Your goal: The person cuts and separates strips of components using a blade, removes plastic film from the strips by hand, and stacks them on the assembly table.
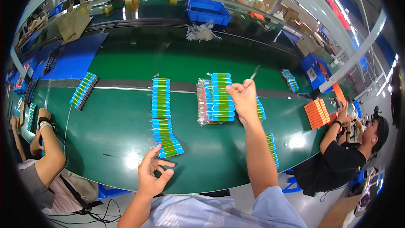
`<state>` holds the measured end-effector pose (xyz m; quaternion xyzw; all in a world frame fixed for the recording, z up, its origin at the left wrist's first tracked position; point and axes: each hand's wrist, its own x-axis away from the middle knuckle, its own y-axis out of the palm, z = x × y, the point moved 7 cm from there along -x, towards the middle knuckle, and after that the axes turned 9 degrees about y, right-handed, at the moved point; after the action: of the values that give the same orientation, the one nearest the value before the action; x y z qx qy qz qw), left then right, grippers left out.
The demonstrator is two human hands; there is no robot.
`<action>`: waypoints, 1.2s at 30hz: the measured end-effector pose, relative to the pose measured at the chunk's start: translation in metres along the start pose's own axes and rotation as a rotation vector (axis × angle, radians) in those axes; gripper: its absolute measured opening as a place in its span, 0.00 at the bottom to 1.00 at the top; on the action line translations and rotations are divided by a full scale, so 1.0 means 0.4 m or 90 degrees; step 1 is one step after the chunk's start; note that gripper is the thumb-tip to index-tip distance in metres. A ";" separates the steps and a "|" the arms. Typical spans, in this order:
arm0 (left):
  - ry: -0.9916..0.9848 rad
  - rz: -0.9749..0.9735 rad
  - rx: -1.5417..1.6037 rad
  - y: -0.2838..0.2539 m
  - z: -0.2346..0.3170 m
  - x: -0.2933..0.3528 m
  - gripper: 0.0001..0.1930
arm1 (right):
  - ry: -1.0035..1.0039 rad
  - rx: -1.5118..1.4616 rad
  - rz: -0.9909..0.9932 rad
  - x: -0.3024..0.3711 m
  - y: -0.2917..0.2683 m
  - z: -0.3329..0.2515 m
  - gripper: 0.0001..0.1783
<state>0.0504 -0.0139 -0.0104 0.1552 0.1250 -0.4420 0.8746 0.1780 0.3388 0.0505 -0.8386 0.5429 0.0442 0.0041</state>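
Observation:
A long column of flat blue-and-green pieces with rounded ends [161, 105] lies on the green table, its lower end fanned to the right. Beside that end is my left hand [154, 173], fingers apart and holding nothing; its index fingertip is at the lowest pieces. My right hand [245, 101] is closed on a thin, pointed tool [254, 72] that sticks up past the fingers; its exact kind is unclear. The thumb of this hand rests at the right edge of a stack of similar blue-and-green pieces [221, 98]. Clear-wrapped packs [203, 103] lie against the stack's left side.
More blue-and-green bundles lie at left [83, 90] and right [272, 150]. A blue bin [209, 10] and crumpled clear plastic [201, 32] are at the back. Orange pieces [317, 114] lie near a co-worker [354, 156] at right; another person sits at left.

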 end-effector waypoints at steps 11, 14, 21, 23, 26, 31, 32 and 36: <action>0.047 -0.018 0.051 -0.004 0.015 0.017 0.39 | -0.313 0.511 0.169 0.132 0.101 -0.157 0.28; 0.147 -0.072 0.038 -0.009 0.050 0.044 0.34 | 0.037 0.195 -0.214 0.230 0.162 -0.089 0.22; 0.289 -0.388 -0.322 0.085 0.158 0.067 0.38 | 0.306 -0.234 -0.375 0.457 0.195 0.081 0.24; 0.403 -0.222 -0.298 0.031 0.153 0.105 0.42 | 0.346 -0.247 -0.388 0.510 0.206 0.112 0.26; 0.079 0.024 -0.101 -0.063 0.111 0.041 0.39 | 0.361 -0.263 -0.306 0.579 0.206 0.157 0.26; -0.269 -0.088 0.072 -0.043 0.032 -0.025 0.48 | 0.370 -0.221 -0.415 0.691 0.234 0.159 0.27; -0.275 -0.079 0.066 -0.044 0.034 -0.020 0.48 | 0.432 -0.165 -0.462 0.698 0.223 0.161 0.27; -0.234 -0.106 -0.137 -0.057 0.059 -0.019 0.42 | 0.288 0.038 -0.465 0.611 0.117 0.082 0.19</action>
<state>0.0294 -0.0300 0.0105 -0.0331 0.0227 -0.5178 0.8545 0.2325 0.0988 0.0004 -0.9639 0.1985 -0.1609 -0.0752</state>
